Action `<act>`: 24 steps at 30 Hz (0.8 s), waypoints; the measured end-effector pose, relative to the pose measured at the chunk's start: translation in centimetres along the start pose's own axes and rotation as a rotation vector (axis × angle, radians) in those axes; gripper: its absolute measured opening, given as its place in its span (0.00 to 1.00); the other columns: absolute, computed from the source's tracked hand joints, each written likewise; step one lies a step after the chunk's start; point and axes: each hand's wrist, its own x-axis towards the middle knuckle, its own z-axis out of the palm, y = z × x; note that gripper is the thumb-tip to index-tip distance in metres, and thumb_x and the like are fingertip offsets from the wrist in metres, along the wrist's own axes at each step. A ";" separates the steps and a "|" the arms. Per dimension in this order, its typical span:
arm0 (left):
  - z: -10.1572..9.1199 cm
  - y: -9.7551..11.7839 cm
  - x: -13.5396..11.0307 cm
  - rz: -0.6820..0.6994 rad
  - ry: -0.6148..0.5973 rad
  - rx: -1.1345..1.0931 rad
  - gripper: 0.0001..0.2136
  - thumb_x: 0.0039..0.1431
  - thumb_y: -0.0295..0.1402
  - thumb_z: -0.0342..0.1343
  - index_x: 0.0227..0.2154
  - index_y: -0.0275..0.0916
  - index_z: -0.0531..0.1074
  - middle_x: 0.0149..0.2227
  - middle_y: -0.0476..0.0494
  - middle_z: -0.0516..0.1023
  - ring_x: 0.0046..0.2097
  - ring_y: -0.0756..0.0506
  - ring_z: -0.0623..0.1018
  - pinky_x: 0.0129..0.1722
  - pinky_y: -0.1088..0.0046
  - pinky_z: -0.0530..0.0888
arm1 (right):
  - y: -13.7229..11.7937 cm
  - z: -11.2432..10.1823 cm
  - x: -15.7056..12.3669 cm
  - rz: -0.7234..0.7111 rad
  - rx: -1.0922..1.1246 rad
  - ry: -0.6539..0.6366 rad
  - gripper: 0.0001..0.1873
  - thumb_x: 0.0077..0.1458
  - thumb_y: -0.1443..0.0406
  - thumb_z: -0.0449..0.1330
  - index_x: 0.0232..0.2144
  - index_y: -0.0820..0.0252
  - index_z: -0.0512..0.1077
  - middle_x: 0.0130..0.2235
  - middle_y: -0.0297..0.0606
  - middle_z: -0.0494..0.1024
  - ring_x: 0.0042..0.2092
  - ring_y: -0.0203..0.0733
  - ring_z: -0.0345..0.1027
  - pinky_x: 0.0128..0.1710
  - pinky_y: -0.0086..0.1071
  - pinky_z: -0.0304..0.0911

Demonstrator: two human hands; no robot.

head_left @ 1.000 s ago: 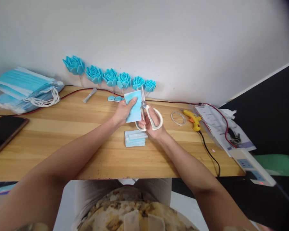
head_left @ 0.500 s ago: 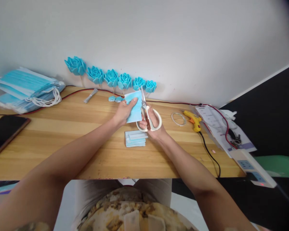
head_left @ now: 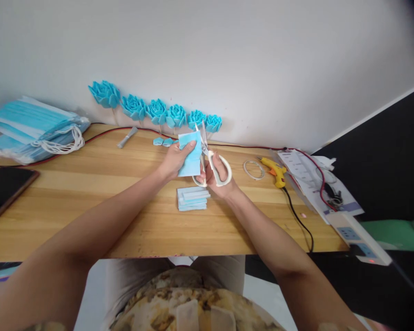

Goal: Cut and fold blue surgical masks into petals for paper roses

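Pinched in my left hand (head_left: 175, 159) is a light blue piece of mask fabric (head_left: 191, 161), held upright above the table. My right hand (head_left: 221, 177) grips a pair of scissors (head_left: 204, 148) by its white handles. The blades are spread and point away from me, close along the fabric's right edge; I cannot tell whether they touch it. Below both hands lies a small stack of pale blue fabric pieces (head_left: 193, 202). Small cut blue pieces (head_left: 163, 141) rest just beyond my left hand.
Several blue fabric flowers (head_left: 156, 111) on stems line the wall. At left are a pile of face masks (head_left: 31, 122), a bundle of thin strips (head_left: 127, 137) and a phone (head_left: 7, 191). Rightward lie a wire coil (head_left: 253, 170), yellow glue gun (head_left: 275, 171), papers (head_left: 305, 168) and a power strip (head_left: 359, 239).
The scissor blades have spread wider beside the fabric's right edge. The whole view has shifted slightly, so things appear a little further left. Both hands keep their holds.
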 end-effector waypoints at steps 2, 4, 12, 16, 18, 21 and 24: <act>0.1 0.0 -0.1 -0.010 -0.010 -0.006 0.18 0.47 0.47 0.70 0.28 0.37 0.73 0.22 0.46 0.78 0.20 0.47 0.76 0.20 0.72 0.74 | 0.1 -0.1 0.0 -0.021 0.015 0.014 0.28 0.54 0.38 0.57 0.31 0.55 0.64 0.21 0.27 0.61 0.22 0.33 0.55 0.21 0.28 0.56; 0.2 0.1 -0.2 -0.024 -0.011 -0.014 0.18 0.49 0.46 0.69 0.29 0.37 0.73 0.22 0.45 0.78 0.20 0.46 0.77 0.20 0.72 0.75 | 0.3 -0.2 0.0 -0.040 0.031 0.043 0.26 0.55 0.40 0.59 0.36 0.54 0.65 0.23 0.27 0.63 0.22 0.32 0.55 0.21 0.27 0.56; 0.2 0.2 0.0 -0.027 0.059 -0.021 0.15 0.51 0.41 0.69 0.28 0.36 0.73 0.24 0.47 0.79 0.22 0.49 0.77 0.23 0.74 0.75 | 0.5 -0.1 -0.2 -0.071 0.084 0.092 0.23 0.56 0.45 0.63 0.44 0.53 0.67 0.27 0.26 0.65 0.22 0.28 0.51 0.19 0.25 0.51; 0.0 0.1 0.2 -0.007 0.077 -0.026 0.15 0.49 0.41 0.70 0.29 0.36 0.74 0.25 0.48 0.79 0.24 0.50 0.76 0.25 0.75 0.75 | 0.6 -0.1 0.0 -0.078 0.077 0.119 0.25 0.54 0.44 0.64 0.45 0.52 0.67 0.26 0.25 0.65 0.21 0.27 0.50 0.18 0.24 0.48; -0.1 0.2 0.2 -0.008 0.104 -0.019 0.16 0.47 0.41 0.71 0.30 0.36 0.73 0.25 0.49 0.78 0.25 0.50 0.76 0.26 0.75 0.75 | 0.6 -0.2 0.0 -0.094 0.063 0.136 0.27 0.53 0.44 0.65 0.46 0.51 0.66 0.26 0.25 0.65 0.21 0.27 0.49 0.18 0.24 0.47; -0.3 0.5 0.2 -0.007 0.156 0.006 0.17 0.46 0.42 0.72 0.29 0.36 0.73 0.24 0.50 0.77 0.25 0.50 0.76 0.27 0.75 0.74 | 0.3 -0.4 -0.1 -0.126 0.039 0.129 0.27 0.52 0.43 0.65 0.45 0.52 0.66 0.26 0.25 0.64 0.21 0.27 0.48 0.18 0.24 0.46; -0.6 0.7 0.4 0.003 0.194 0.018 0.18 0.46 0.44 0.71 0.29 0.36 0.73 0.25 0.48 0.77 0.26 0.49 0.76 0.27 0.73 0.75 | -0.4 -0.6 -0.3 -0.116 0.013 0.102 0.25 0.54 0.41 0.62 0.37 0.55 0.68 0.26 0.28 0.64 0.22 0.29 0.51 0.19 0.26 0.51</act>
